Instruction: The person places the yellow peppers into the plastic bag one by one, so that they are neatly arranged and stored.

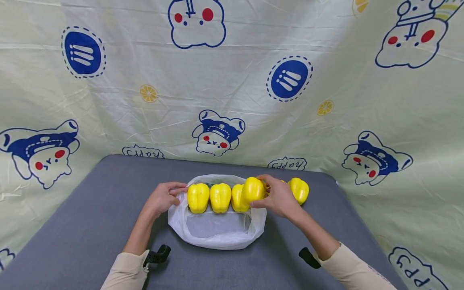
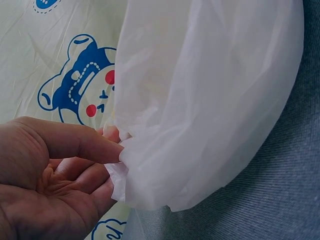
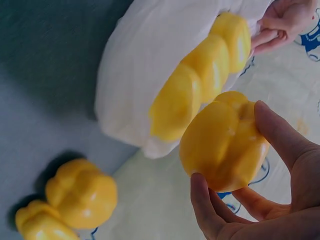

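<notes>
A white plastic bag point(image 1: 217, 241) lies wide open on the table. Three yellow bell peppers point(image 1: 220, 198) stand side by side in a row along its far part. With thumb and forefinger my left hand point(image 1: 162, 198) pinches the bag's left rim; the left wrist view shows the thin plastic point(image 2: 210, 110) bunched at those fingertips. Over the bag's right side, my right hand point(image 1: 280, 198) grips another yellow bell pepper point(image 3: 225, 145) between thumb and fingers, lifted in front of the row's right end. That pepper partly covers the third one in the head view.
More yellow bell peppers point(image 1: 299, 190) sit on the table right of the bag, partly behind my right hand; two show in the right wrist view. The grey tabletop point(image 1: 94, 225) ends at a printed cloth point(image 1: 246, 88) hanging behind it.
</notes>
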Tool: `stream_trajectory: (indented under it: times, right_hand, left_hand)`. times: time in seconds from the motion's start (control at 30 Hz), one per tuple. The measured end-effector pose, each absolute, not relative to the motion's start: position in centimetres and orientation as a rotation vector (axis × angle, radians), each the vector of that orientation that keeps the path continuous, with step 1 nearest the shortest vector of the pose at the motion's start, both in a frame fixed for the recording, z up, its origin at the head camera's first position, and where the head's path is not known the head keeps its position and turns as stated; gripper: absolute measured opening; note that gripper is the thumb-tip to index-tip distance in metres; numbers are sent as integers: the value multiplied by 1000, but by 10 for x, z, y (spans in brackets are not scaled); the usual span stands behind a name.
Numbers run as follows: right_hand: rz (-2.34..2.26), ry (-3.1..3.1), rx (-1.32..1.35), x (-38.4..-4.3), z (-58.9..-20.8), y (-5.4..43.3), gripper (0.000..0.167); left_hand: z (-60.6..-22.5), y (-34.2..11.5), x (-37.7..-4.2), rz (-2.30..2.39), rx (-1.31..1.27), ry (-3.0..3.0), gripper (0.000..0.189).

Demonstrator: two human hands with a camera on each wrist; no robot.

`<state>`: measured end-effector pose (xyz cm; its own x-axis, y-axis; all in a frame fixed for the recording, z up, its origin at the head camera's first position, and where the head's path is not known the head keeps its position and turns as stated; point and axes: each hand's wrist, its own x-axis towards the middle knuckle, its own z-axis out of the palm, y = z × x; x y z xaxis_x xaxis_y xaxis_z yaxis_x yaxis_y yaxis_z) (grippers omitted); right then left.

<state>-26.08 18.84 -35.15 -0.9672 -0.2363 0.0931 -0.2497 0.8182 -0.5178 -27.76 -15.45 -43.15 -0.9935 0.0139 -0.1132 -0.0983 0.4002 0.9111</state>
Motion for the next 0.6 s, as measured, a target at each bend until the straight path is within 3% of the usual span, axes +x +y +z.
stream_trajectory:
  times: [0.6]
  right_hand:
    - [940,-2977,606,-247,-362,122,80]
  left_hand:
    - [-431,-154,-278,1653,-98,2549,58]
